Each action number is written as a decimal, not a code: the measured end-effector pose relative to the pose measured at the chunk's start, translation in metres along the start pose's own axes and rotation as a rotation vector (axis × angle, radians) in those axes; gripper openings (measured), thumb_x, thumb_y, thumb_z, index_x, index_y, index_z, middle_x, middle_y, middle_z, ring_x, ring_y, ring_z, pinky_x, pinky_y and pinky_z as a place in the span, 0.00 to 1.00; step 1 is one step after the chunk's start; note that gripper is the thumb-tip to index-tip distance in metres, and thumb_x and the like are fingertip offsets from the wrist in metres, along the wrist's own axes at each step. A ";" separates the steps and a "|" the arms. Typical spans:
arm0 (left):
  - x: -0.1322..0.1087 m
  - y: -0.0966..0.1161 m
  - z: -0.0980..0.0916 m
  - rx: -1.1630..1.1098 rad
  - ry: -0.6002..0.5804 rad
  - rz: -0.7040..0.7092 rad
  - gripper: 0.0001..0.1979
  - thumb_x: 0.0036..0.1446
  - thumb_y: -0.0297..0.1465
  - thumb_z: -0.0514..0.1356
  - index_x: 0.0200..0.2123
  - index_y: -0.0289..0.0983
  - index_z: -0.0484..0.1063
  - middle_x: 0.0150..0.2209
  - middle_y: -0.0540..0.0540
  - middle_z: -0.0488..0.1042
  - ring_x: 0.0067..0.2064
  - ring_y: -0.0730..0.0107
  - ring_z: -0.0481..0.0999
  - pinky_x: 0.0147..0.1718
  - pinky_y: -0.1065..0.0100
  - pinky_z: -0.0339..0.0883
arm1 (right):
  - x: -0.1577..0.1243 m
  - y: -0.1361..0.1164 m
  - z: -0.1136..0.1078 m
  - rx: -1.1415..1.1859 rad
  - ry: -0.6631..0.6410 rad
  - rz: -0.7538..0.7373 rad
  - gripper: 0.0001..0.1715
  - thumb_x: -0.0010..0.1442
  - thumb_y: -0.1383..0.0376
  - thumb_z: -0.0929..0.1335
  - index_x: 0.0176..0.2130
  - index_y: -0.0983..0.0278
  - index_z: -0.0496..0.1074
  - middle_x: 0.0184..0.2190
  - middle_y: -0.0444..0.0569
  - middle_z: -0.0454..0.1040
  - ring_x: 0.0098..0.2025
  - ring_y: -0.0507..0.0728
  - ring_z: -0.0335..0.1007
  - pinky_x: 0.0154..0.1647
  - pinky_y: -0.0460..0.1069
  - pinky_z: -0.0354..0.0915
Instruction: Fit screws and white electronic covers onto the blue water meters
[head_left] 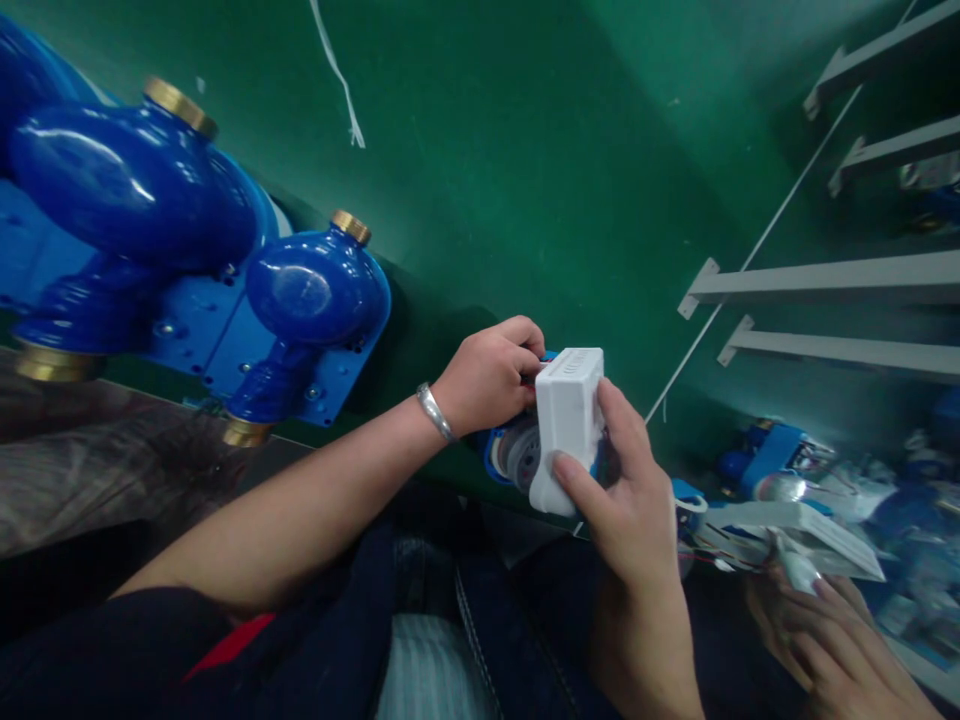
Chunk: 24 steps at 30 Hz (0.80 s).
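White cover (568,420) sits over the blue meter (514,452) at the green bench's (525,180) near edge. Right hand (626,500) clamps the cover, thumb and fingers. Left hand (487,378) curled, pinching at its top end. Advice: keep cover square, press evenly.
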<state>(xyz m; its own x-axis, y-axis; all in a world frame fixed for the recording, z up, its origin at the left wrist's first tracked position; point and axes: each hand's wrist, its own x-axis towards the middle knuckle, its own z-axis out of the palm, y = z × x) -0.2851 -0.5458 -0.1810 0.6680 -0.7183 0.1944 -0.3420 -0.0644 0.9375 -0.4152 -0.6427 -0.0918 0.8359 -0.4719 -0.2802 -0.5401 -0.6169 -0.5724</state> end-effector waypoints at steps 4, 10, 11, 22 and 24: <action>0.000 0.000 0.000 -0.026 -0.022 -0.022 0.09 0.47 0.25 0.55 0.18 0.34 0.70 0.30 0.46 0.70 0.30 0.75 0.69 0.28 0.72 0.65 | -0.001 -0.008 0.009 -0.144 0.080 -0.027 0.38 0.50 0.55 0.67 0.58 0.58 0.55 0.58 0.53 0.56 0.58 0.62 0.54 0.55 0.60 0.57; 0.002 -0.004 -0.011 -0.076 -0.146 0.009 0.09 0.47 0.22 0.55 0.20 0.34 0.72 0.35 0.45 0.71 0.34 0.75 0.71 0.32 0.72 0.67 | -0.006 -0.011 0.019 -0.219 0.122 -0.027 0.38 0.51 0.55 0.67 0.58 0.59 0.54 0.57 0.56 0.55 0.58 0.64 0.52 0.54 0.62 0.57; 0.002 -0.005 -0.013 -0.092 -0.161 0.017 0.09 0.47 0.22 0.55 0.20 0.34 0.72 0.36 0.45 0.71 0.35 0.75 0.71 0.33 0.72 0.67 | -0.007 -0.011 0.020 -0.222 0.127 -0.027 0.38 0.51 0.55 0.67 0.58 0.59 0.54 0.57 0.56 0.55 0.58 0.64 0.52 0.54 0.62 0.57; -0.012 -0.001 -0.010 0.007 0.006 -0.030 0.06 0.45 0.21 0.58 0.25 0.34 0.74 0.41 0.42 0.71 0.42 0.68 0.71 0.42 0.64 0.68 | -0.008 -0.012 0.030 -0.253 0.173 -0.043 0.38 0.51 0.55 0.67 0.58 0.61 0.54 0.57 0.60 0.54 0.58 0.65 0.52 0.53 0.64 0.58; -0.014 -0.002 -0.015 -0.013 -0.051 -0.029 0.08 0.45 0.21 0.58 0.29 0.35 0.74 0.42 0.42 0.70 0.45 0.67 0.71 0.44 0.63 0.67 | -0.008 -0.012 0.031 -0.259 0.178 -0.043 0.39 0.50 0.55 0.67 0.58 0.61 0.54 0.57 0.60 0.53 0.58 0.66 0.52 0.53 0.65 0.57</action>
<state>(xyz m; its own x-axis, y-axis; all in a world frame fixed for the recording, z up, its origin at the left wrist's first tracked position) -0.2838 -0.5258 -0.1813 0.6426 -0.7509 0.1528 -0.3146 -0.0767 0.9461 -0.4118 -0.6119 -0.1068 0.8409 -0.5304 -0.1073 -0.5303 -0.7680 -0.3590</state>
